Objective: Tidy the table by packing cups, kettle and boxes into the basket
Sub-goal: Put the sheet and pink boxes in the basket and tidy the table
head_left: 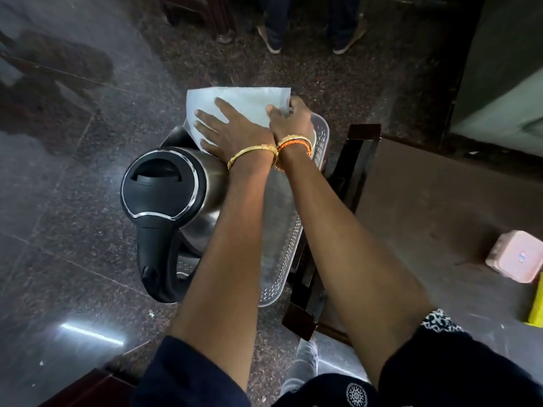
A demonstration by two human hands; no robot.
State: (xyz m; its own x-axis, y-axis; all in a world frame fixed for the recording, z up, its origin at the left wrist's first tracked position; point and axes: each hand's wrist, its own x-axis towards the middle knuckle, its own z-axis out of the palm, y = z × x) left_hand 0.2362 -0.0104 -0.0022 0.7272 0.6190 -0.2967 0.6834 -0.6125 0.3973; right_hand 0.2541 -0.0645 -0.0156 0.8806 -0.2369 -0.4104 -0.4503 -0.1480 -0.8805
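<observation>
A white perforated plastic basket (289,248) stands on the floor beside a dark table. A steel kettle (164,195) with a black lid and handle sits in its left side. At the basket's far end lies a flat white box (246,104). My left hand (223,127) rests flat on top of the box, fingers spread. My right hand (291,117) pinches the box's right corner between thumb and fingers. Both wrists wear bangles and almost touch.
A pink box (514,255) lies on the brown table top (426,207) at the right, with a yellow item (536,304) at the frame edge. Another person's feet (308,36) stand on the stone floor beyond the basket. A dark wooden table frame (349,177) borders the basket's right side.
</observation>
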